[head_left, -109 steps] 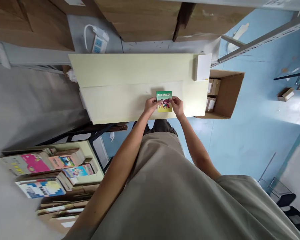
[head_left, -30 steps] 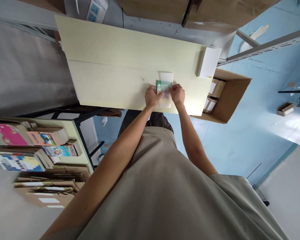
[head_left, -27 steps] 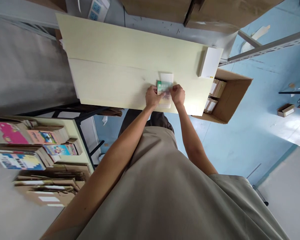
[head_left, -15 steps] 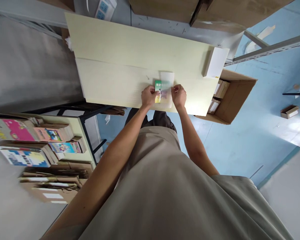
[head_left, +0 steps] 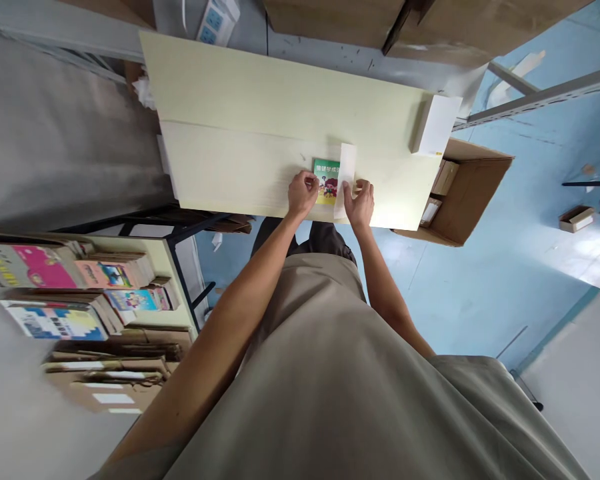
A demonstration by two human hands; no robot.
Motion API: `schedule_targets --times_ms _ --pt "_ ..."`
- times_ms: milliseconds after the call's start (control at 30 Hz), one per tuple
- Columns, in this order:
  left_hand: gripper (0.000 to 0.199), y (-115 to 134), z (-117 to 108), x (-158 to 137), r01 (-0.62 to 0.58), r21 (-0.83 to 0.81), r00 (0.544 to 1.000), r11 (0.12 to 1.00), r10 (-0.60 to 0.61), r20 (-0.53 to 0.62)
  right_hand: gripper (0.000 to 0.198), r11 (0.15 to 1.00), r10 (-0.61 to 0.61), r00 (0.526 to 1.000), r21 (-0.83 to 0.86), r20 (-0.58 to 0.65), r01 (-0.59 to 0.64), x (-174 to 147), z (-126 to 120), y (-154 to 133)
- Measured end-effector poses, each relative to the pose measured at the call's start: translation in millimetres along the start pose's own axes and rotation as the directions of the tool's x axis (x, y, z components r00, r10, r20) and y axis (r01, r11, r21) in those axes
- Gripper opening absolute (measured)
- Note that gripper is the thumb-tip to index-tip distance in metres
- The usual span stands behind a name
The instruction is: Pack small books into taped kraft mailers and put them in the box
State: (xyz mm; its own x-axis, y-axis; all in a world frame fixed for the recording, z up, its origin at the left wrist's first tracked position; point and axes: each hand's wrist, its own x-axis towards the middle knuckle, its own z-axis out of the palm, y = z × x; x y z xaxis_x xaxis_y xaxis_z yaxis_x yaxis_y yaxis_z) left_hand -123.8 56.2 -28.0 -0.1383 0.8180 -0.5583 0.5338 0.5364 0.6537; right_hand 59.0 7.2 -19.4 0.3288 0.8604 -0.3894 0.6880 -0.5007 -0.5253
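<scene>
A small booklet (head_left: 326, 179) with a green and yellow cover and a cartoon figure lies on the pale board (head_left: 240, 167). Along its right side stands a narrow white sheet (head_left: 347, 163), longer than the booklet and covering its right edge. My left hand (head_left: 303, 193) is closed in a pinch at the booklet's left edge. On the sheet's lower part rests the thumb of my right hand (head_left: 360, 202), its fingers curled by the sheet's right edge; their tips are partly hidden.
Near the board's right end is a white box (head_left: 437, 125). An open cardboard box (head_left: 473, 200) sits beyond that edge. Large cartons (head_left: 445, 30) and a power strip (head_left: 217, 21) are at the back. Stacked books (head_left: 55, 317) fill a shelf at left.
The see-through, blurred white sheet over the booklet's right half has become a narrow strip along its right side. More of the cover shows. Both hands stay close to the same places.
</scene>
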Motion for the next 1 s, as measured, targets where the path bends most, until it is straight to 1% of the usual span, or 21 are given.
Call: schedule_targets --times_ms 67,200,233,300,367,467,567,633,733,833,933,1000 --pt "0.009 2 1 -2 -0.005 0.002 1.000 1.000 0.005 0.003 0.049 0.999 -0.027 0.999 0.032 0.036 0.026 -4 0 -3" --pt "0.032 2 0 -4 -0.036 -0.011 0.999 0.999 0.036 0.031 0.039 0.991 -0.095 0.989 0.109 0.110 0.083 -14 10 -20" --pt "0.035 1 -1 -5 -0.043 -0.018 0.998 0.999 0.044 0.040 0.037 0.989 -0.106 0.986 0.118 0.126 0.091 -17 14 -26" --pt "0.032 0 -1 -4 -0.045 -0.020 0.998 0.999 0.046 0.048 0.035 0.986 -0.124 0.980 0.126 0.153 0.105 -22 23 -36" --pt "0.024 -1 -2 -4 -0.035 0.005 0.998 0.999 0.035 0.052 0.034 0.987 -0.133 0.976 0.117 0.170 0.114 -25 28 -44" --pt "0.012 -2 -2 -2 -0.003 0.036 0.999 0.999 0.002 0.043 0.033 0.993 -0.106 0.985 0.072 0.133 0.097 -22 25 -44" --pt "0.013 -1 -2 -2 0.033 0.022 0.999 0.999 -0.033 0.005 0.034 0.999 -0.042 0.998 0.015 0.055 0.041 -7 15 -35" --pt "0.015 -1 -2 -2 0.049 0.011 0.999 0.999 -0.048 -0.017 0.036 1.000 -0.007 0.999 0.003 0.046 0.007 9 9 -28" --pt "0.015 -1 -1 -4 0.064 -0.001 0.997 0.998 -0.064 -0.036 0.036 0.999 0.026 0.994 0.032 0.102 -0.030 35 6 -23" --pt "0.012 -1 1 -4 0.063 -0.005 0.996 0.998 -0.063 -0.057 0.028 0.998 0.060 0.983 0.025 0.175 -0.066 54 6 -26" --pt "0.012 0 2 -3 0.079 -0.006 0.994 0.997 -0.079 -0.080 0.020 0.997 0.069 0.972 0.002 0.224 -0.071 66 6 -31" --pt "0.007 0 3 -4 0.094 -0.030 0.990 0.995 -0.097 -0.104 0.019 0.998 0.053 0.969 0.005 0.242 -0.056 70 6 -31"
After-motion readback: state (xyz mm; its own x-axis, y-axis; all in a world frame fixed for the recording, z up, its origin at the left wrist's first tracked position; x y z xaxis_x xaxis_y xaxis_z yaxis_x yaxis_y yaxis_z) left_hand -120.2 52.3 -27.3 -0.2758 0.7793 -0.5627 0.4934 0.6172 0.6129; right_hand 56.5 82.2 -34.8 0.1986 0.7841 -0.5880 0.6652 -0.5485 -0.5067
